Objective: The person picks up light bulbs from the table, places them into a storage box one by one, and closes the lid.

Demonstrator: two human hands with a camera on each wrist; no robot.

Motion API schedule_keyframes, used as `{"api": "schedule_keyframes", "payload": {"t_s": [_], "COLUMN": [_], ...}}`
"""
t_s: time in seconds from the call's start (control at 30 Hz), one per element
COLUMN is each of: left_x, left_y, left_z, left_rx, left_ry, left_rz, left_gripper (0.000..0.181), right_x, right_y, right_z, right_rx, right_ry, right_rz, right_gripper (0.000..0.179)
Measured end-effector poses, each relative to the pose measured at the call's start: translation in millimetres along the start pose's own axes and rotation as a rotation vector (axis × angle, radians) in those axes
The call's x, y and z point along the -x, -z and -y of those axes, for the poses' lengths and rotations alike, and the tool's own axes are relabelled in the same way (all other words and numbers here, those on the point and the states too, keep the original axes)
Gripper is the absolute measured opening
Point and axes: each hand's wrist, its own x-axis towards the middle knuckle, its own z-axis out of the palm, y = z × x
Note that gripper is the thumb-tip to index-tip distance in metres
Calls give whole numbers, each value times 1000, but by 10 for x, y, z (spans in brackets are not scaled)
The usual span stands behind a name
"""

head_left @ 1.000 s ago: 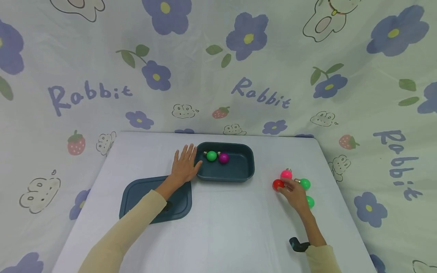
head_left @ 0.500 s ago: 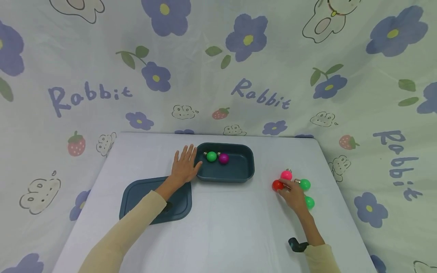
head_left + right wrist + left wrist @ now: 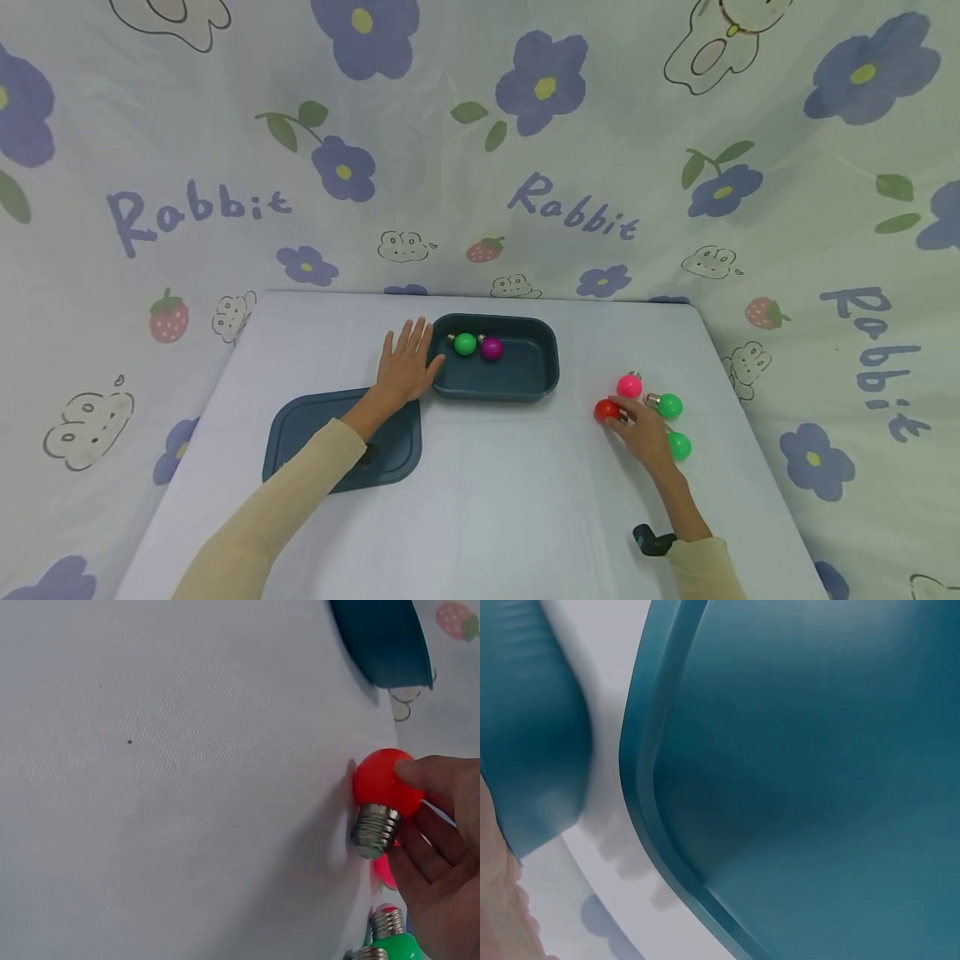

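With thumb and fingers my right hand (image 3: 643, 429) pinches a red light bulb (image 3: 386, 784) by its round globe; the metal screw base shows in the right wrist view. Close by lie a pink bulb (image 3: 629, 385) and two green bulbs, one beyond the hand (image 3: 670, 406) and one beside the wrist (image 3: 680, 447). My left hand (image 3: 403, 367) rests, fingers straight, against the left end of a dark teal box (image 3: 495, 385). Inside that box lie a green bulb (image 3: 465, 344) and a purple bulb (image 3: 491, 348).
A dark teal lid (image 3: 315, 417) lies flat under my left forearm, left of the box. The white table (image 3: 510, 500) ends at a patterned backdrop cloth (image 3: 450, 167). A black wrist-camera piece (image 3: 651, 540) sticks out beside the right wrist.
My right hand has shifted slightly left and toward me with the red bulb, away from the pink one. My left hand and the box have stayed put.
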Motion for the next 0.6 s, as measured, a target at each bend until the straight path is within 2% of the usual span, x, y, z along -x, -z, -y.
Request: {"api": "schedule_keyframes", "payload": {"t_s": [0.33,0.6], "left_x": [6,8], "left_y": [-4,-4], "left_z": [4,3], "left_rx": [-7,-8], "left_ry": [1,-5], "left_rz": [4,-7], "left_gripper": [71,70], "right_x": [-23,-10], "right_y": [-95,-158], "right_z": [-90,-141], "right_rx": [-57,-52], "right_ry": [-35,38], "right_rz": [12,-17], "right_gripper": [52,59]}}
